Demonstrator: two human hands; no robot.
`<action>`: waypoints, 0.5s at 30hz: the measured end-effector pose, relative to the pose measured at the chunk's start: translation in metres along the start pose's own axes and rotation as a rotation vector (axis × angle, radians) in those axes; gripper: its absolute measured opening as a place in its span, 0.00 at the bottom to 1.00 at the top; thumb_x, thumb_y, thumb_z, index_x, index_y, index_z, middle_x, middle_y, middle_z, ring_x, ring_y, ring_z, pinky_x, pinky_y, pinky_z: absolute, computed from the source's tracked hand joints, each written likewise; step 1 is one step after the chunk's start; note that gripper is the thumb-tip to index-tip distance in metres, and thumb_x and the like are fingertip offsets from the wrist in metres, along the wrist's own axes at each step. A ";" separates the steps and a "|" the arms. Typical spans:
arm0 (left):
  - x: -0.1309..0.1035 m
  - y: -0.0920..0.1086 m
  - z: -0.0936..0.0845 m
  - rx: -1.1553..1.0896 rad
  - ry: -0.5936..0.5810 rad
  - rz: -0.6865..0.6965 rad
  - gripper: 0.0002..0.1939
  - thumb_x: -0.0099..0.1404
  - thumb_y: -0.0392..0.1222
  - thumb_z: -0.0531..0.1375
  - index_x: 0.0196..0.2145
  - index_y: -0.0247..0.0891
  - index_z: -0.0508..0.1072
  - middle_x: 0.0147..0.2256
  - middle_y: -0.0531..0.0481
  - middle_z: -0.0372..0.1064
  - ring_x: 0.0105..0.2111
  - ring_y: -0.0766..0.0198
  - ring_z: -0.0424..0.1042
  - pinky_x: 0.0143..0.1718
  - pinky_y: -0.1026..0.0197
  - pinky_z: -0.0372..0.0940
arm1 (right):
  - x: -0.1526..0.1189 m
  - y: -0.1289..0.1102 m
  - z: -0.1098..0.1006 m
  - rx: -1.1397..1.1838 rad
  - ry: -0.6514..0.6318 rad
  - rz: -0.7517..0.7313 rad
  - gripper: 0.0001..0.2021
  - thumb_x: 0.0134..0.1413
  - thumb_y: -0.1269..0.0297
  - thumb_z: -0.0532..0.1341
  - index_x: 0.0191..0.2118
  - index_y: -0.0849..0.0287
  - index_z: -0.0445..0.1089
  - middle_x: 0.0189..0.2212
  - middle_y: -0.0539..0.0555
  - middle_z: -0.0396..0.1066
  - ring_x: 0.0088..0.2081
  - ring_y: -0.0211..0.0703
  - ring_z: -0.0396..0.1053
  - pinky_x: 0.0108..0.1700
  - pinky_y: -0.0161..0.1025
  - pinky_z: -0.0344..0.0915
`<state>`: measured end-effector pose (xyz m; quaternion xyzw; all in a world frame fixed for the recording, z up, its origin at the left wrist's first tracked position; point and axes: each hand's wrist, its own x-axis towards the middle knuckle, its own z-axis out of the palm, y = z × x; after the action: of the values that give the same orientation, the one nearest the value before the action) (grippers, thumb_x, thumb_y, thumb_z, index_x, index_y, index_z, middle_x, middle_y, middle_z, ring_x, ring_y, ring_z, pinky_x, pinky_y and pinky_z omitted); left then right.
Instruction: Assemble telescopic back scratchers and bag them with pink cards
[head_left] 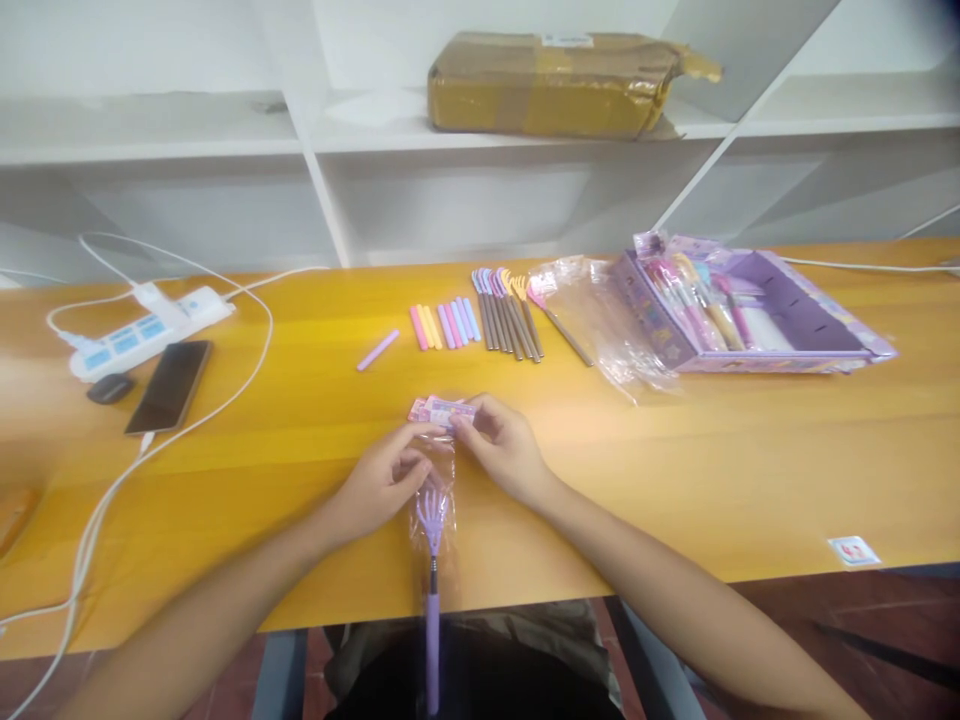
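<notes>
A purple back scratcher [433, 620] lies in a clear plastic bag [442, 462], its claw end toward my hands and its handle reaching past the table's front edge. My left hand [386, 478] is closed with curled fingers at the bag's upper end. Between the thumb and fingers of my right hand [506, 445] is a small printed card [452, 414]. More pink cards [418, 409] lie just left of it, behind my left fingertips. Part of the bag's upper end is hidden by my hands.
Behind are coloured handle sleeves [446, 325], a lone purple sleeve [377, 350] and several scratchers with metal rods [510, 320]. A purple display box [787, 360] and loose plastic wrap [622, 340] stand right. A phone [169, 388], power strip [150, 335] and cables are left.
</notes>
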<state>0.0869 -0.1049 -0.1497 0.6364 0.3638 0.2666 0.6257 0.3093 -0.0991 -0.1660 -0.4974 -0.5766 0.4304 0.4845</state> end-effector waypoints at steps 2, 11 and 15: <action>0.000 0.000 0.000 -0.036 0.002 -0.025 0.21 0.77 0.45 0.58 0.64 0.42 0.66 0.52 0.40 0.76 0.40 0.58 0.83 0.45 0.56 0.75 | 0.001 -0.001 0.000 0.070 0.020 0.019 0.20 0.66 0.42 0.63 0.38 0.55 0.67 0.31 0.50 0.73 0.33 0.40 0.72 0.40 0.40 0.72; 0.005 -0.003 -0.008 -0.321 -0.056 -0.120 0.23 0.71 0.49 0.65 0.59 0.36 0.77 0.56 0.34 0.78 0.51 0.49 0.81 0.57 0.48 0.72 | 0.013 -0.005 -0.014 0.285 0.062 0.001 0.26 0.58 0.51 0.71 0.55 0.52 0.60 0.31 0.44 0.71 0.30 0.37 0.71 0.33 0.35 0.70; 0.006 0.001 -0.008 -0.527 -0.070 -0.093 0.24 0.71 0.50 0.63 0.59 0.34 0.79 0.58 0.31 0.77 0.56 0.43 0.79 0.64 0.41 0.67 | 0.011 -0.011 -0.019 0.189 0.063 -0.022 0.16 0.65 0.49 0.66 0.46 0.55 0.67 0.36 0.50 0.74 0.35 0.38 0.72 0.39 0.37 0.70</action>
<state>0.0839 -0.0957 -0.1492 0.4430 0.2891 0.3009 0.7935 0.3256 -0.0892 -0.1512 -0.4566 -0.5235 0.4618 0.5516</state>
